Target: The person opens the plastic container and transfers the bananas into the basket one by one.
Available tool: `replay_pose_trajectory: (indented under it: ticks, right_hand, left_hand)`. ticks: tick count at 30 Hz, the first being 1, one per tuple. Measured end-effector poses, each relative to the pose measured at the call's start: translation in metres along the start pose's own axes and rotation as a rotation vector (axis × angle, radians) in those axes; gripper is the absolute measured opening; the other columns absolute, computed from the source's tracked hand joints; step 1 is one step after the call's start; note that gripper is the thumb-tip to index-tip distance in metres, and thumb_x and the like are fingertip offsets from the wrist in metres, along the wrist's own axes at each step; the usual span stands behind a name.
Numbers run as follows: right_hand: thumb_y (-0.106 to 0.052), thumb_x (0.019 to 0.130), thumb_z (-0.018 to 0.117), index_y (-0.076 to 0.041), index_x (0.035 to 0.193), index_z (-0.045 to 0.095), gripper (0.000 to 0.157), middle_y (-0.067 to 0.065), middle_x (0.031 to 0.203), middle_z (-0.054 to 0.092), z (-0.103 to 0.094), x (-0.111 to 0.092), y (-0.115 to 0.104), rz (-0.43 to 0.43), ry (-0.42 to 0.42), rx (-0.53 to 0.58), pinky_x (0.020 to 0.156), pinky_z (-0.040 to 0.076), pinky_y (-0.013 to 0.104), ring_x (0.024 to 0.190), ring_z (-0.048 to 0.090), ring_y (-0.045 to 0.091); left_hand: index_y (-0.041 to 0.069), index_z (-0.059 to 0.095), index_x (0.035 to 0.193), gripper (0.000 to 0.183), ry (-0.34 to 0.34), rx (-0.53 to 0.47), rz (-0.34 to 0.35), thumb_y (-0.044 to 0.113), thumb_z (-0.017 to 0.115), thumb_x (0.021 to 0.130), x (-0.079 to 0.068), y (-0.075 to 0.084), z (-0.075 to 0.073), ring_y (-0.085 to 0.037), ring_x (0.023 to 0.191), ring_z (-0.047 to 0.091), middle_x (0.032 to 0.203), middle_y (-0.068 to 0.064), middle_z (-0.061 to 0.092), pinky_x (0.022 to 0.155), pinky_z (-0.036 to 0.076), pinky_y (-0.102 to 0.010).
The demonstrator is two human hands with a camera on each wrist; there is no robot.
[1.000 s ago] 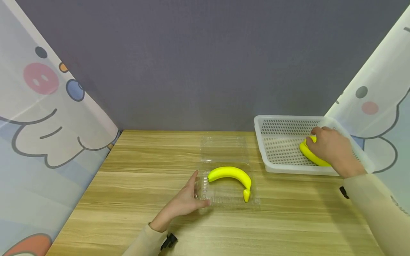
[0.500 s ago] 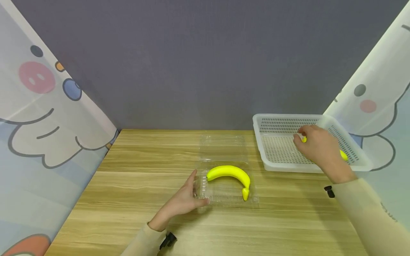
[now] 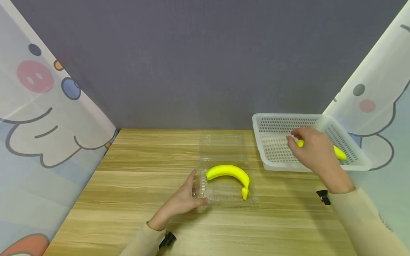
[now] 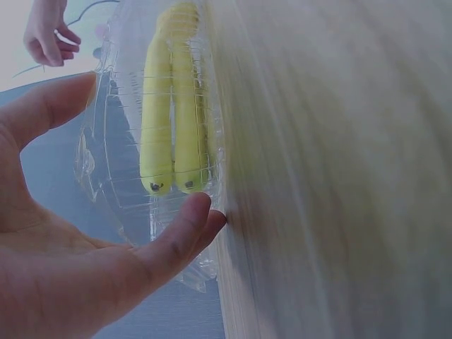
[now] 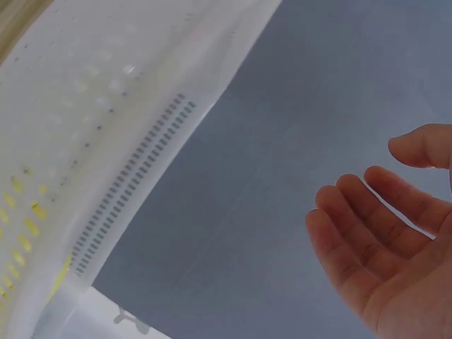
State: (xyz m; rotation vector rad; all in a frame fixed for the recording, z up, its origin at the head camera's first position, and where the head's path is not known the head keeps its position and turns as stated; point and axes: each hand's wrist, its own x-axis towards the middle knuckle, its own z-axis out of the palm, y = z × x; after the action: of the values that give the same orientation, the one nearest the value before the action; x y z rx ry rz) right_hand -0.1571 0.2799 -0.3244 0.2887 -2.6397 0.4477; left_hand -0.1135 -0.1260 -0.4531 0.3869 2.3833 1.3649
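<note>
A clear plastic clamshell box (image 3: 224, 147) lies with its lid folded back on the wooden table. One yellow banana (image 3: 229, 170) shows inside it in the head view. Through the plastic in the left wrist view, two yellow lengths (image 4: 157, 134) appear side by side; I cannot tell whether one is a reflection. My left hand (image 3: 182, 201) holds the box's left end between thumb and fingers. Over the white basket (image 3: 286, 167) hovers my right hand (image 3: 315, 149), fingers loosely bent and holding nothing. Beneath it a banana (image 3: 340, 153) lies in the basket, partly hidden by the hand.
The basket, with slotted walls, stands at the table's back right. A grey panel (image 3: 185, 71) rises behind the table. Cartoon-printed curtains (image 3: 45, 117) close in both sides. Each wrist wears a small black mount (image 3: 167, 240).
Inside the basket area my right hand has shifted left and slightly towards me, away from the banana it was touching, uncovering that banana's right end. The left hand and box stay still.
</note>
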Motion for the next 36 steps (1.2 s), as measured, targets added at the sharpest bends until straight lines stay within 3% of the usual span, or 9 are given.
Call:
replay_pose_trajectory:
  ticks: [10,36]
  right_hand:
    - [-0.015,0.091,0.066,0.0,0.107,0.071,0.023,0.018,0.102,0.071,0.003,-0.005,-0.024,-0.036,0.063,0.057,0.068,0.052,0.057,0.093,0.065,0.037]
    - [-0.006,0.081,0.076,0.0,0.101,0.073,0.022,0.01,0.093,0.073,0.021,-0.007,-0.063,-0.289,0.232,0.197,0.071,0.055,0.044,0.086,0.067,0.03]
  left_hand:
    - [0.008,-0.003,0.163,0.123,-0.001,-0.008,-0.014,0.035,0.084,0.082,-0.001,0.003,0.0,-0.049,0.137,0.042,0.163,-0.026,0.021,0.107,0.043,-0.06]
    - [0.006,-0.003,0.163,0.122,0.006,0.015,-0.014,0.033,0.084,0.082,-0.002,0.003,0.001,-0.049,0.135,0.044,0.163,-0.025,0.023,0.105,0.044,-0.061]
